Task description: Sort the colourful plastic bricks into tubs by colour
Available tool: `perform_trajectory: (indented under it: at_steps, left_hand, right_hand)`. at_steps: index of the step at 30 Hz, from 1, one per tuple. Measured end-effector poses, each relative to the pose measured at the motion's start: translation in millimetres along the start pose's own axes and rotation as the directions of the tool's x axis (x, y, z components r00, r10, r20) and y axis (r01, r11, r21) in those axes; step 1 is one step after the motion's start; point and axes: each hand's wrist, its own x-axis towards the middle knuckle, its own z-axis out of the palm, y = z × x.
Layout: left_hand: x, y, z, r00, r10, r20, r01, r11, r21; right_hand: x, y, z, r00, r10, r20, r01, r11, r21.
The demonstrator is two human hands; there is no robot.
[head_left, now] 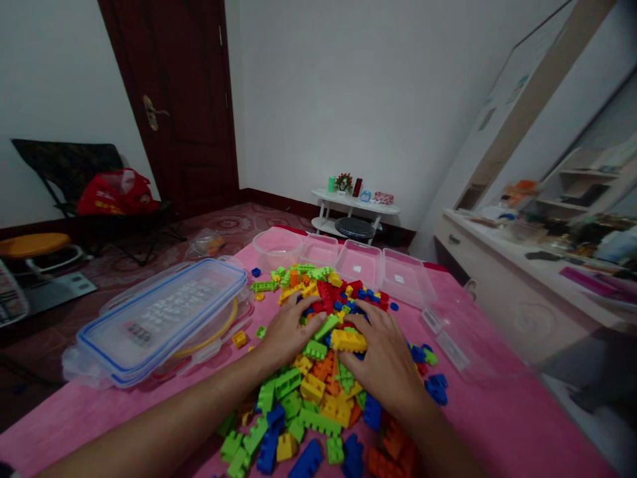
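A large heap of toy building bricks (313,420) in green, yellow, orange, red and blue covers the middle of the pink-covered table. My left hand (289,328) rests on the heap's left side, fingers apart, its thumb beside a long green brick (327,326). Across from it, my right hand (385,352) curves round a yellow brick (348,341), with the thumb below and the fingers above. Red bricks (326,295) lie just beyond both hands. Some fingertips are hidden among the bricks.
Clear plastic containers (365,247) line the table's far edge. At left lie stacked lids, the top one a blue-rimmed lid (164,318). Transparent lids (472,338) lie at right. A white dresser (478,255) stands to the right, and a small white table (323,195) by the wall.
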Motion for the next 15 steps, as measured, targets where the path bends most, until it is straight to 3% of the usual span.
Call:
perform_trajectory:
  at_steps: [4, 8, 10, 12, 15]
  left_hand:
    - [-3.8, 23.0, -7.9, 0.981, 0.143, 0.131, -0.143, 0.99, -0.011]
    - [4.4, 37.2, -30.8, 0.9, 0.368, 0.232, -0.349, 0.929, -0.121]
    - [19.4, 30.6, -44.7, 0.935, 0.311, 0.17, -0.311, 0.95, -0.027]
    - [39.7, 13.6, -58.8, 0.986, 0.157, 0.059, -0.167, 0.96, 0.226]
    - [69.9, -19.3, -76.0, 0.996, -0.088, -0.014, 0.078, 0.793, 0.604]
  right_hand:
    - [0.0, 28.2, 1.2, 0.998, 0.056, -0.028, -0.055, 0.998, 0.011]
    - [1.0, 52.0, -1.3, 0.993, 0.122, -0.005, -0.121, 0.988, 0.098]
    - [1.7, 56.8, -4.0, 0.988, 0.152, 0.013, -0.152, 0.977, 0.15]
    - [2.4, 57.4, -6.0, 0.984, 0.174, 0.029, -0.177, 0.968, 0.178]
    - [3.0, 55.8, -5.3, 0.984, 0.176, 0.031, -0.178, 0.966, 0.189]
